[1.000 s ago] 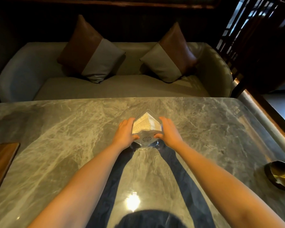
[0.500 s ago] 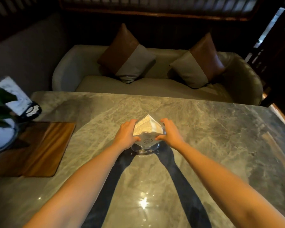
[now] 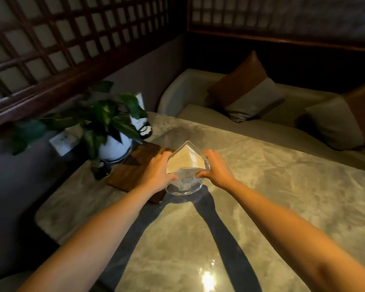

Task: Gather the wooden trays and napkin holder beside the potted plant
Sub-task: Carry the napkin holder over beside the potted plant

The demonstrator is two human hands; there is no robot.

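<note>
Napkin holder (image 3: pixel 187 172), clear and filled with napkins, stands on the marble table (image 3: pixel 261 207) between the left hand (image 3: pixel 157 173) and right hand (image 3: pixel 217 168), fingers pressed against its sides. Just beyond lies a wooden tray (image 3: pixel 131 175), then the potted plant (image 3: pixel 108 127).

Both arms extended forward, bare forearms converging. Left hand (image 3: pixel 156 173) and right hand (image 3: pixel 216 167) clamped inward, palms facing, fingers curled.
</note>
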